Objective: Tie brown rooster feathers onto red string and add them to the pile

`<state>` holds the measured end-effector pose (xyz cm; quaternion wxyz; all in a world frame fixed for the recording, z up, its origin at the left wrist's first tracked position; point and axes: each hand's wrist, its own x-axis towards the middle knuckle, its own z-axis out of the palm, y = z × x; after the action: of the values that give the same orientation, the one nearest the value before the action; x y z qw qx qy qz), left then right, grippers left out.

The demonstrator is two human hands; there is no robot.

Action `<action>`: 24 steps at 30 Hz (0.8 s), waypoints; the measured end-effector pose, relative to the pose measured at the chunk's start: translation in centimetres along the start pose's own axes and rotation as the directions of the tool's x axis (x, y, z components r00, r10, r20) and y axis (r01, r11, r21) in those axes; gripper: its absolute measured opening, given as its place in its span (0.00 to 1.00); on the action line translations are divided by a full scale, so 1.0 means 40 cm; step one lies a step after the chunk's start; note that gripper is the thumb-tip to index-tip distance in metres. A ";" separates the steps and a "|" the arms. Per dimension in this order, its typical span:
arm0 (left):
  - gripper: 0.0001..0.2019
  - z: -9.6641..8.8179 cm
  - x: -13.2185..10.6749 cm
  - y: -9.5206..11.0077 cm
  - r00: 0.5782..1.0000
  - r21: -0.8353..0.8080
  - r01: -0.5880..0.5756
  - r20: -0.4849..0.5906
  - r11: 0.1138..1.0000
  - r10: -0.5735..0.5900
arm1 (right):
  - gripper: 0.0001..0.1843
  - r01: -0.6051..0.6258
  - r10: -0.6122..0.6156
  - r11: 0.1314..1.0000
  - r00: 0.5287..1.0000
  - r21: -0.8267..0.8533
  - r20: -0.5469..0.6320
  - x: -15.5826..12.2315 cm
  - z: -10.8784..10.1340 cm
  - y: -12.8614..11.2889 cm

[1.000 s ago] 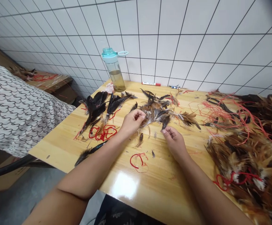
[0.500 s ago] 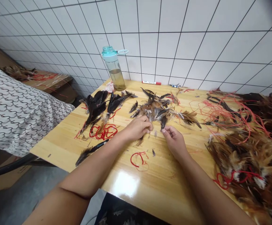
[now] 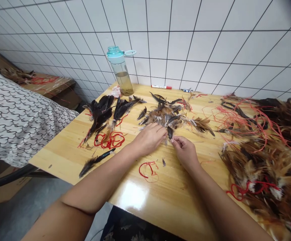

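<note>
My right hand (image 3: 184, 150) pinches a small dark feather (image 3: 170, 133) at its lower end, between thumb and forefinger. Close by on the left, my left hand (image 3: 150, 138) is closed with its back towards me, its fingertips next to that feather. What those fingers hold, if anything, is hidden. Just beyond both hands lies a loose pile of brown and grey feathers (image 3: 158, 116). A tiny dark feather (image 3: 164, 162) and a loop of red string (image 3: 143, 170) rest on the wood nearer to me.
Black feather bunches (image 3: 101, 110) and coiled red cord (image 3: 109, 140) lie left on the table (image 3: 160, 201). A bottle (image 3: 124, 80) and a red marker (image 3: 161, 87) stand and lie near the wall. Tangled red string (image 3: 235, 117) and brown feather bundles (image 3: 268, 160) cover the right. Patterned cloth (image 3: 22, 117) hangs left.
My left hand has moved slightly right, towards the feather in my right hand. A feather that showed below my left hand is out of sight. The view has shifted a little.
</note>
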<state>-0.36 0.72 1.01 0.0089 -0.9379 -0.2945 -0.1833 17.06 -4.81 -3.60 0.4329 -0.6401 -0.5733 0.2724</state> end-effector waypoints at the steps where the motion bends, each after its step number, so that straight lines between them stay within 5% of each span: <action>1: 0.11 0.002 0.000 0.001 1.000 0.051 -0.013 -0.009 0.999 0.013 | 0.15 -0.016 0.016 1.000 1.000 0.011 0.004 0.001 -0.001 -0.001; 6: 0.09 0.004 -0.003 0.004 0.997 0.218 -0.052 -0.041 0.975 0.062 | 0.15 -0.121 0.116 0.987 0.992 0.102 0.053 0.008 -0.010 -0.002; 17: 0.11 0.009 -0.001 0.026 0.984 0.215 -0.097 -0.128 0.972 0.127 | 0.13 -0.176 0.147 0.973 0.972 0.148 0.186 0.009 -0.009 -0.005; 21: 0.11 -0.004 -0.001 0.027 0.985 0.112 -0.046 -0.162 0.993 0.064 | 0.12 -0.137 0.090 0.965 0.974 0.225 0.208 0.009 -0.015 -0.012; 24: 0.09 -0.019 -0.002 0.024 0.951 -0.011 0.092 -0.294 0.996 -0.091 | 0.14 -0.118 0.067 0.955 0.980 0.271 0.189 0.008 -0.025 -0.019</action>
<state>-0.13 -0.22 1.78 0.0454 -0.8854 -0.3333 -0.3208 17.57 -4.76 -2.41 0.4531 -0.5717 -0.5345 0.4267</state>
